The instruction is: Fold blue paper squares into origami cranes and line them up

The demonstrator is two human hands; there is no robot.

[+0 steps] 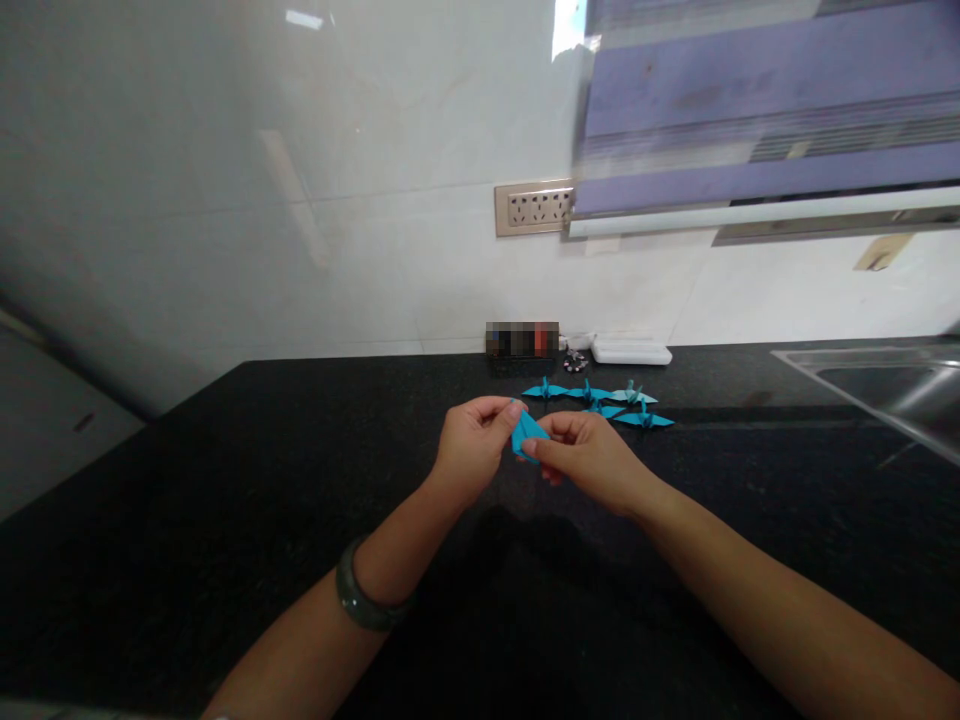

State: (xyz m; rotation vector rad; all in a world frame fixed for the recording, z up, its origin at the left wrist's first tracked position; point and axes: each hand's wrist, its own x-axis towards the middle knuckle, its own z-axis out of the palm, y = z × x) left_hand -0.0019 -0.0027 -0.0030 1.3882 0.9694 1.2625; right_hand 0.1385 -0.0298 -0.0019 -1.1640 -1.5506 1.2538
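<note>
We hold a folded piece of blue paper (525, 430) in both hands, the grip of our left hand (471, 435) pinched on its upper end and that of our right hand (589, 457) closed on its lower side. The paper is above the black table (300, 470), near five paper cranes (645, 421)
</note>
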